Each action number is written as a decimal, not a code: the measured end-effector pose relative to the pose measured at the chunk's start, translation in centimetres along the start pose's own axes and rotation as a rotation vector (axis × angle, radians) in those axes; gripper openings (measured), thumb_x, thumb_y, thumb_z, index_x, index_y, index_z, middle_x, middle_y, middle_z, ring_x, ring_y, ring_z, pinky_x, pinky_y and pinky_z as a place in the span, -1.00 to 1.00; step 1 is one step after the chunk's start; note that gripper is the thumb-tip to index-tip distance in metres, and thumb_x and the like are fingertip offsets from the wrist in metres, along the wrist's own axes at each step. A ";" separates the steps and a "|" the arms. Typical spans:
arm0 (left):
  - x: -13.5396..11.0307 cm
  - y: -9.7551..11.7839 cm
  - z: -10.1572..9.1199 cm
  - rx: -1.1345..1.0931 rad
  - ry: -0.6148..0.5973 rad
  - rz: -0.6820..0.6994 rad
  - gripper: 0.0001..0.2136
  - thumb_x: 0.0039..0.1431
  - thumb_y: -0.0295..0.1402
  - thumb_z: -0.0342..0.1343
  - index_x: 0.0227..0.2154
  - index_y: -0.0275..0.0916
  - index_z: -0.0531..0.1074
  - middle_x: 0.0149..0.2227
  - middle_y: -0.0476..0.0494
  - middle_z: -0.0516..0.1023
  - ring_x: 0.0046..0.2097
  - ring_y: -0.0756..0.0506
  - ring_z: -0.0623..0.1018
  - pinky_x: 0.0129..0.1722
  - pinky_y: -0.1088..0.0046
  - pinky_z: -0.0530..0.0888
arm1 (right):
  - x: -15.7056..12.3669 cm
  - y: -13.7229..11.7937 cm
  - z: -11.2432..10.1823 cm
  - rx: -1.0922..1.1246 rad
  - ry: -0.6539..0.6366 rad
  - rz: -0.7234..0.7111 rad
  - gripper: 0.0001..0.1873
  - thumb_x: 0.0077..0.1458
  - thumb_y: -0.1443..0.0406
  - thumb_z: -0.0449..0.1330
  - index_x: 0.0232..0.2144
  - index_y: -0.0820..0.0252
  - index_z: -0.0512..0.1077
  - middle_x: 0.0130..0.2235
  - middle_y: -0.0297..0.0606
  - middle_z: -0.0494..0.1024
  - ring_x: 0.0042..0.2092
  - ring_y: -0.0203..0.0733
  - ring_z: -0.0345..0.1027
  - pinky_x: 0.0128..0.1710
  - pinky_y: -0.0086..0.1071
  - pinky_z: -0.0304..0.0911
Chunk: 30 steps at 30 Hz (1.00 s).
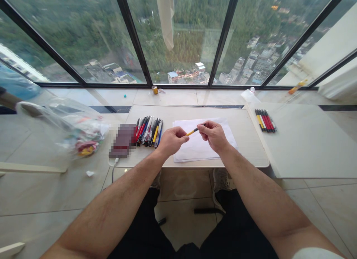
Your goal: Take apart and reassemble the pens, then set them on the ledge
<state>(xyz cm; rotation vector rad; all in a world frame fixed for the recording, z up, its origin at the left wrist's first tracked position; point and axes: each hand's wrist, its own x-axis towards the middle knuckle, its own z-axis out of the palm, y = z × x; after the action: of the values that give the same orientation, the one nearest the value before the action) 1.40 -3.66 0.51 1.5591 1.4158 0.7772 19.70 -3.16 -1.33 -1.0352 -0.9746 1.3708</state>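
A yellow pen with a black end (190, 133) is held between my two hands, above white paper sheets (200, 149). My left hand (173, 140) pinches its yellow end between thumb and fingers. On its black end, my right hand (213, 135) is closed, with fingertips hiding the tip. Left of the paper lies a row of several pens (147, 131) in red, blue, black, clear and yellow. A smaller row of pens (264, 120), yellow, red, black and clear, rests on the right-hand board.
Under the paper is a low pale table (251, 151), with a second pale board (306, 140) to its right. A pixelated dark object (122, 141) with a cable lies at the left. A plastic bag (83, 132) stands farther left; a small can (154, 89) sits by the window.
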 end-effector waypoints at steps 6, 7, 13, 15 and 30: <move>0.0 0.1 0.0 -0.004 -0.010 0.010 -0.84 -0.09 -0.26 0.23 -0.53 -0.25 0.46 -0.55 0.04 0.43 -0.48 0.01 0.36 -0.46 0.46 0.26 | 0.0 0.0 0.0 0.002 0.022 0.045 -0.66 -0.15 0.13 0.42 -0.55 0.21 0.38 -0.63 -0.42 0.36 -0.64 -0.45 0.06 -0.68 -0.48 -0.12; 0.0 0.0 0.0 -0.010 -0.010 0.013 -0.84 -0.09 -0.26 0.23 -0.54 -0.25 0.46 -0.55 0.03 0.43 -0.47 0.01 0.36 -0.45 0.46 0.27 | -0.1 -0.2 0.0 0.015 0.008 0.059 -0.69 -0.16 0.14 0.42 -0.49 0.22 0.43 -0.61 -0.42 0.37 -0.62 -0.44 0.08 -0.68 -0.49 -0.11; 0.1 -0.1 0.0 -0.005 -0.007 0.017 -0.83 -0.09 -0.25 0.23 -0.54 -0.25 0.45 -0.56 0.03 0.43 -0.47 0.01 0.36 -0.45 0.46 0.26 | -0.1 -0.3 0.0 0.004 -0.016 0.034 -0.75 -0.15 0.22 0.41 -0.48 0.23 0.45 -0.62 -0.43 0.35 -0.61 -0.44 0.09 -0.67 -0.49 -0.08; 0.1 -0.1 0.0 -0.002 -0.009 0.017 -0.84 -0.08 -0.26 0.23 -0.54 -0.25 0.46 -0.56 0.03 0.43 -0.47 0.01 0.36 -0.45 0.46 0.27 | 0.0 -0.1 -0.1 -0.027 0.009 0.024 -0.66 -0.14 0.16 0.41 -0.60 0.20 0.35 -0.65 -0.42 0.34 -0.64 -0.44 0.07 -0.68 -0.48 -0.10; -0.1 0.2 0.0 0.006 -0.026 0.020 -0.82 -0.06 -0.23 0.21 -0.53 -0.25 0.47 -0.55 0.02 0.45 -0.47 0.01 0.36 -0.45 0.47 0.27 | 0.0 0.0 0.0 -0.055 0.006 0.029 -0.62 -0.13 0.09 0.40 -0.59 0.20 0.35 -0.63 -0.41 0.36 -0.64 -0.44 0.06 -0.68 -0.47 -0.11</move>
<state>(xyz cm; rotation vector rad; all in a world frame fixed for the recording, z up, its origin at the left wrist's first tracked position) 1.48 -3.75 0.67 1.5851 1.3863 0.7626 19.74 -3.16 -1.29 -1.0975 -1.0009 1.3700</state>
